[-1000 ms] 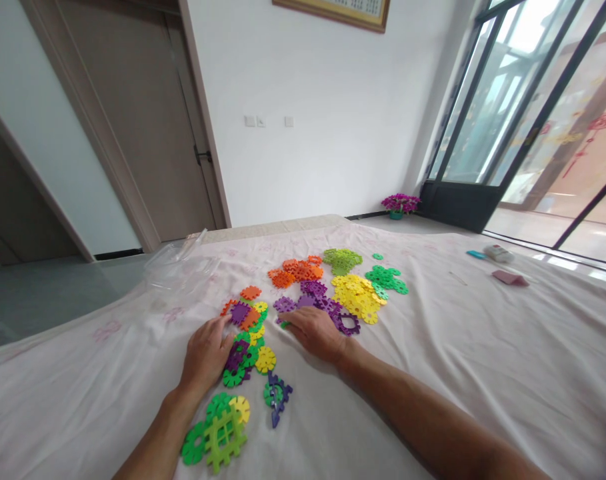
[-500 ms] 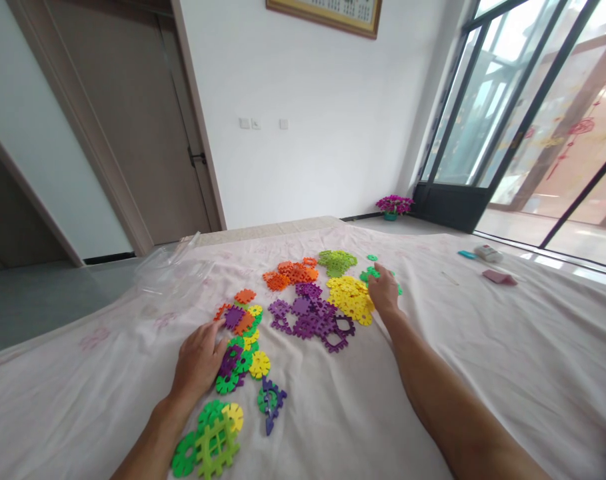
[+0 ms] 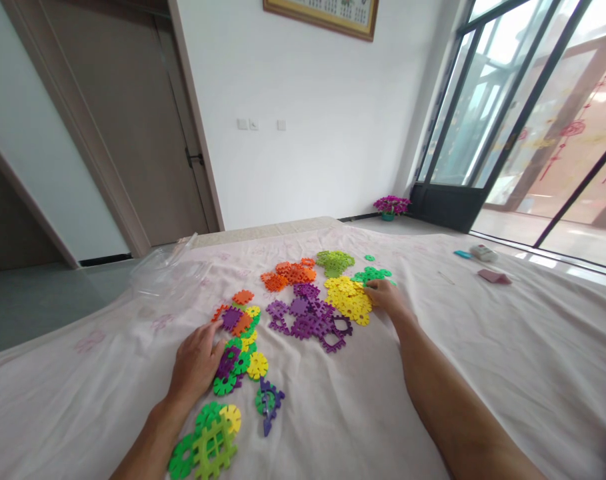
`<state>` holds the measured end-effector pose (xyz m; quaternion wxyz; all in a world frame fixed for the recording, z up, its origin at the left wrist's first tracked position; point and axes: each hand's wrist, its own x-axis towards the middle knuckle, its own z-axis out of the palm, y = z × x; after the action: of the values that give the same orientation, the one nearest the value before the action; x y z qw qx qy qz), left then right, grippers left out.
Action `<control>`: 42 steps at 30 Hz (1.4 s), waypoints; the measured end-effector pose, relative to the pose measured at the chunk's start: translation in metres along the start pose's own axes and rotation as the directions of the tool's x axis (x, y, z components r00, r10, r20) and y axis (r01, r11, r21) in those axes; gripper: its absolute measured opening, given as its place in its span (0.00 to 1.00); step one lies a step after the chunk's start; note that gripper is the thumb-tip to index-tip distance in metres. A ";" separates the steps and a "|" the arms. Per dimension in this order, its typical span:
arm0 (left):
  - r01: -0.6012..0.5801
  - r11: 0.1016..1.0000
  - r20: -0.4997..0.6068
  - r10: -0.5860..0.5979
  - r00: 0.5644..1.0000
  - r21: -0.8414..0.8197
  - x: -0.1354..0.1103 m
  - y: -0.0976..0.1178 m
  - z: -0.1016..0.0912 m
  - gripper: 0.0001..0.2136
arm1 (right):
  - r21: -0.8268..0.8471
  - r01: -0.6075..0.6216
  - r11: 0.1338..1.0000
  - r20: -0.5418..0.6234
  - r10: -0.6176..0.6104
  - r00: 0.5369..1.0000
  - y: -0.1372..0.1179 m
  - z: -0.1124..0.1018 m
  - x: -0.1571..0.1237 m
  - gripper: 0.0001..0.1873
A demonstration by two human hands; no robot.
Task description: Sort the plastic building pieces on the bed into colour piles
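My left hand (image 3: 197,358) lies on the cloth with its fingers loosely stretched, the tips touching the left edge of a mixed row of toy building pieces. In that row are a purple square piece (image 3: 231,318), an orange piece (image 3: 243,297), green discs and a yellow notched disc (image 3: 257,365). My right hand (image 3: 389,299) reaches to the right edge of the yellow disc pile (image 3: 349,300), fingers extended leftward and nothing visible in them. Just beyond it lies the green disc pile (image 3: 373,274). The purple pile (image 3: 313,319) spreads between the hands.
Orange pieces (image 3: 289,274) and a light green pile (image 3: 335,262) lie farther back. Nearer are a dark purple triangular piece (image 3: 269,403) and a light green lattice piece (image 3: 215,448). Clear plastic packaging (image 3: 170,270) sits at the left, a pink cloth scrap (image 3: 495,276) at the right.
My right hand has come down and nearer, from over the green discs to the yellow pile's right edge, uncovering more green discs. My left hand has stayed about where it was.
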<state>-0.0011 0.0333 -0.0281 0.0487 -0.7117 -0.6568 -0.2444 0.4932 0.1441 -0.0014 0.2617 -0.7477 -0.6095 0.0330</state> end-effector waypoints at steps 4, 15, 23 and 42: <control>-0.005 1.000 0.000 0.005 1.000 0.012 0.000 0.000 0.000 0.19 | -0.048 -0.005 0.999 0.043 0.007 0.999 -0.001 -0.004 0.000 0.15; -0.015 0.999 -0.010 0.016 1.000 0.037 0.000 -0.001 0.001 0.19 | 0.163 -0.110 0.980 -0.242 0.148 0.959 0.009 0.003 0.006 0.18; 0.000 1.000 -0.001 0.000 1.000 0.031 0.000 0.000 0.000 0.19 | 0.246 -0.080 0.966 -0.226 0.137 0.964 0.009 0.009 0.007 0.21; 0.002 1.000 0.002 -0.002 1.000 0.015 0.000 0.002 -0.002 0.19 | 0.032 -0.058 0.998 -0.161 0.063 0.985 0.004 0.012 0.001 0.19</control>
<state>0.0000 0.0324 -0.0254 0.0532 -0.7111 -0.6592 -0.2387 0.4924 0.1489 -0.0132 0.3193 -0.7624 -0.5627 -0.0115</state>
